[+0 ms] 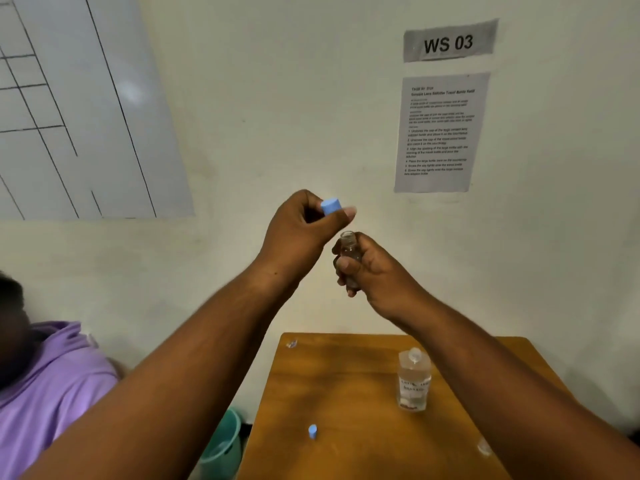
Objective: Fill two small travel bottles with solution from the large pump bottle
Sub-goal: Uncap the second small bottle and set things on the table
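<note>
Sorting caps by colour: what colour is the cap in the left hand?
Light blue cap, pinched in the left hand; head view.

Much hidden by fingers, blur and frame edges

The right fingers (348, 268) cover most of the small bottle (349, 244), so any liquid level is unreadable. The wall sheet's (440, 133) small print is illegible, as is the large bottle's (414, 382) label. The tabletop (346, 393) and green bucket (223, 445) run past the near edge.

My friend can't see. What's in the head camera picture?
The right hand holds a small clear uncapped bottle, the left hand its light blue round cap. Below, a brown wooden table carries a larger clear bottle and another blue cap.
</note>
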Tool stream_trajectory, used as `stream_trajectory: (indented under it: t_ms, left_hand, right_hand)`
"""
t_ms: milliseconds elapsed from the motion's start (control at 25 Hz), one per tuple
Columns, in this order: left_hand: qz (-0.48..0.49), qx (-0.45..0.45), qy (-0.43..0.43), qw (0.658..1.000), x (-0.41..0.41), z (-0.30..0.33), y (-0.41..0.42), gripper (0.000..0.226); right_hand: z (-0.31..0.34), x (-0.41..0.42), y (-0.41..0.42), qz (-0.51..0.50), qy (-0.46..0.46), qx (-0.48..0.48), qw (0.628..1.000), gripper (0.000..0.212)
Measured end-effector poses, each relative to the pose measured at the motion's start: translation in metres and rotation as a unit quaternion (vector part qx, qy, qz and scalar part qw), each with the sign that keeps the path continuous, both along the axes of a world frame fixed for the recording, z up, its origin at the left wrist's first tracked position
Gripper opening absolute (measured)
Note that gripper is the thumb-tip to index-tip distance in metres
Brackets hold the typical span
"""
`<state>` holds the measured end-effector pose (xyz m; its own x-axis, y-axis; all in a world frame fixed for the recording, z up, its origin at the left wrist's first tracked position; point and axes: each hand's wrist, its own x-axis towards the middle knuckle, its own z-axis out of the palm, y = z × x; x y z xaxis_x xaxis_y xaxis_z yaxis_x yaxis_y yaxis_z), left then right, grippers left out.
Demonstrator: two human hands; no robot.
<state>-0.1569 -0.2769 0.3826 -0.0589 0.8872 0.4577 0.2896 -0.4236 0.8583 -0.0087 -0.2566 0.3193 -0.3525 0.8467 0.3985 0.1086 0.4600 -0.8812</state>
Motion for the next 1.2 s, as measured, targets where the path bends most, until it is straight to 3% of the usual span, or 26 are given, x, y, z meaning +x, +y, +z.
stream_trajectory:
  t_ms: [200,360,440,600,760,1000,1200]
  left_hand:
    - [0.033,0.005,0.036,0.999,-0.011,-0.053,0.02,0.016]
    - [0.087,-0.048,0.17,0.98,-0.045,-0.169,0.027,0.02]
    - [0.096,-0.112,0.181,0.972,-0.059,-0.231,0.022,0.016]
    - [0.106,-0.274,0.159,0.942,-0.079,-0.34,0.008,0.01]
    - [0.108,-0.392,0.181,0.896,-0.097,-0.435,-0.004,0.017]
    - [0.116,-0.453,0.24,0.851,-0.081,-0.495,0.001,0.008]
    - [0.115,-0.466,0.256,0.839,-0.069,-0.51,0.01,0.014]
  right_hand:
    - [-0.026,0.04,0.013,-0.04,0.068,-0.041,0.996,0.012]
    - [-0.074,0.095,0.014,-0.112,0.052,-0.081,0.989,0.021]
    - [-0.116,0.126,0.007,-0.17,0.006,-0.099,0.98,0.03]
    - [-0.216,0.183,-0.024,-0.327,-0.084,-0.145,0.93,0.045]
    - [-0.312,0.235,-0.058,-0.435,-0.162,-0.221,0.858,0.041]
    - [-0.434,0.259,-0.066,-0.441,-0.217,-0.337,0.803,0.044]
    - [-0.468,0.247,-0.051,-0.458,-0.203,-0.344,0.795,0.04]
